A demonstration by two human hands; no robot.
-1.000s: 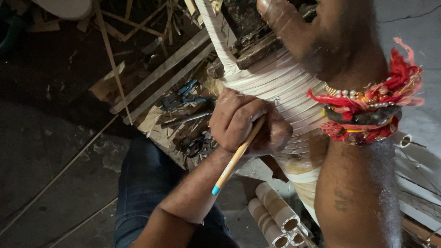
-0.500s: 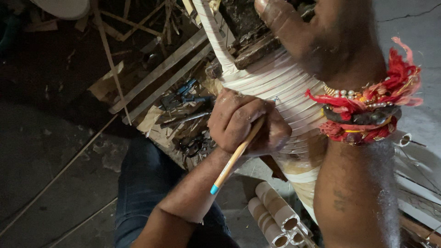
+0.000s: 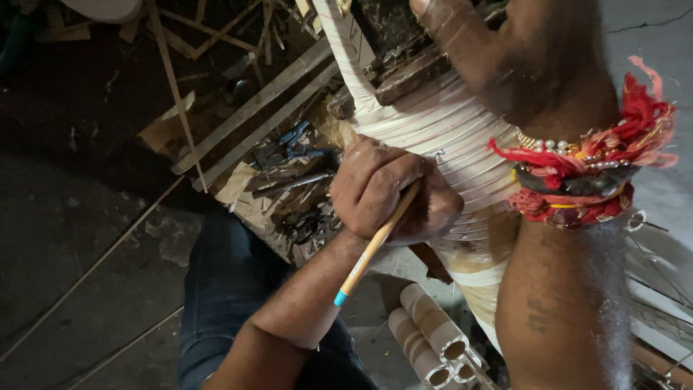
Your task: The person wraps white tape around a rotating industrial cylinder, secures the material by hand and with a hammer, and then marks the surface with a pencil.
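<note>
1. Gripping a pencil [image 3: 375, 242], the left hand [image 3: 393, 191] rests closed against the white wrapped bundle [image 3: 440, 130].
2. Its long axis slants, blue end toward the forearm at lower left.
3. Right hand [image 3: 520, 54] presses the bundle; whether it grips cannot be told.
4. Cardboard tubes [image 3: 429, 339] lie below; wooden slats [image 3: 253, 108] lie at upper left.
</note>
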